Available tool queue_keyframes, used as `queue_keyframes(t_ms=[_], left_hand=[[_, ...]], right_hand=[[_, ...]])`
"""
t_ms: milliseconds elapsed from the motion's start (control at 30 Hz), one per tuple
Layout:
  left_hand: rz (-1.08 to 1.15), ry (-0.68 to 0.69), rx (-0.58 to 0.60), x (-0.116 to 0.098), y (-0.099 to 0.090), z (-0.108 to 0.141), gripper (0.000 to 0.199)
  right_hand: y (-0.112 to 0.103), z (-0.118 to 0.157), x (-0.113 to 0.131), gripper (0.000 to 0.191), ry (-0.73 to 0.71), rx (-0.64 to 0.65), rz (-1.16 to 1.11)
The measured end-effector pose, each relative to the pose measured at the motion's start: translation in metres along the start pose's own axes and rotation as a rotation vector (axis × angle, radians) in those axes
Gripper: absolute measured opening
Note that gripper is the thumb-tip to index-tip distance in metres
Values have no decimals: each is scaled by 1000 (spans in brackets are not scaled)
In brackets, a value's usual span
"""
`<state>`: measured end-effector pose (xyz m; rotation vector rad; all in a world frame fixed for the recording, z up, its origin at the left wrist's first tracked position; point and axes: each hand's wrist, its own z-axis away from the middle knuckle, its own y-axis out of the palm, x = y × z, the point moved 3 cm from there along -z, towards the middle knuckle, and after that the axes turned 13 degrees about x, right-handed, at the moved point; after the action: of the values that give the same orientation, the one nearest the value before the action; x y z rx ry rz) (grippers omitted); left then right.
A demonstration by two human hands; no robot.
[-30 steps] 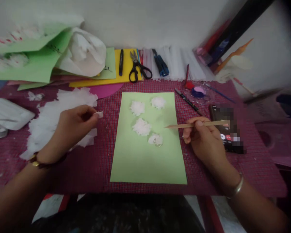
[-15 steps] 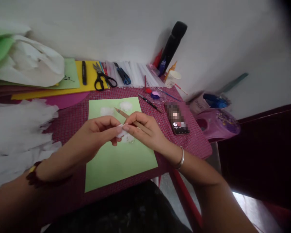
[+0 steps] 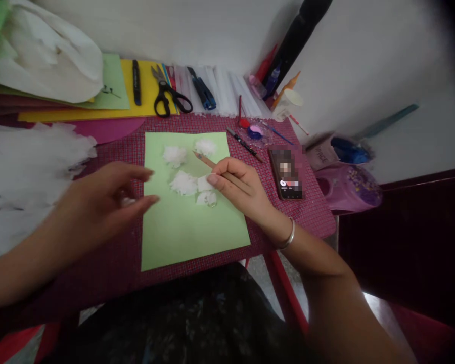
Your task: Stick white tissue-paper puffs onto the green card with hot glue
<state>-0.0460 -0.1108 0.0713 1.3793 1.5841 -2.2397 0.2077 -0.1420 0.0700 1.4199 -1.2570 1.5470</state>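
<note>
My right hand (image 3: 237, 189) is closed over the green sheet, with a wooden pencil (image 3: 205, 161) lying through its fingers. Thumb and forefinger also pinch a small white paper piece (image 3: 203, 182). Off the sheet's left edge, my left hand (image 3: 106, 202) is open, thumb and fingers apart, slightly blurred. Several fluffy white paper tufts stand on the green sheet (image 3: 193, 232): one at its upper left (image 3: 174, 155), a second tuft (image 3: 205, 146) to the right, a larger tuft (image 3: 184, 182) below. Beside that, a smaller white cluster (image 3: 207, 198) lies under the pinched piece.
White paper pieces (image 3: 26, 167) are heaped at the left. Along the wall lie scissors (image 3: 169, 93), a black marker (image 3: 136, 83) and a blue cutter (image 3: 202, 90). A pen (image 3: 244, 144) and a phone (image 3: 286, 172) lie right of the sheet; a pink basket (image 3: 337, 197) stands beyond the edge.
My left hand has let go of the white paper piece and moved left, its fingers spreading. My right hand keeps the piece and the pencil. The view has tilted down, showing more tufts.
</note>
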Motion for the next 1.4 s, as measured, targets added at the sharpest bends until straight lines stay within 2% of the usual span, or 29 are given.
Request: queue_keyframes(t_ms=[67,100,167,233,300,400,533,633,700,833,933,1033,1167,1400], left_hand=[[196,13,88,-28,14,-21,33],[313,21,168,-40,24,-32,33],[497,11,272,-54,39,-50,24],[593,-3,278,-59,48,-60,17],[604,-26,235,-61,48,-63,17],[593,-82,160,-59,38,-59,16],[677,-140,13,-46,26,-59,16],[715,-141,12,-29,31,-65,11],[696,-151,34,-19,36,-68,8],[621,-225,70,-6,45,-70,9],[664,-285,4,0,48,-71,9],[720,-285,-64,1,50,-73,10],[739,-347,-79,-4,50,-74,11],[783,-360,-77,-6,49,-74,10]], right_hand=[[1,3,0,35,2,4,18],[1,4,-1,35,1,6,24],[1,8,-1,34,-6,18,34],[-2,12,-2,31,-10,32,40],[-7,16,-4,26,-15,47,44],[-22,21,-9,17,-66,33,-14],[-40,23,-34,32,-87,23,-126],[-41,24,-54,45,-37,66,-135],[-38,27,-59,43,-23,93,-106],[-32,38,-43,35,-109,84,18],[-30,44,-24,34,-245,105,201],[-27,45,-16,29,-332,164,326],[-26,42,-20,29,-296,196,379],[-30,38,-28,28,-268,113,351]])
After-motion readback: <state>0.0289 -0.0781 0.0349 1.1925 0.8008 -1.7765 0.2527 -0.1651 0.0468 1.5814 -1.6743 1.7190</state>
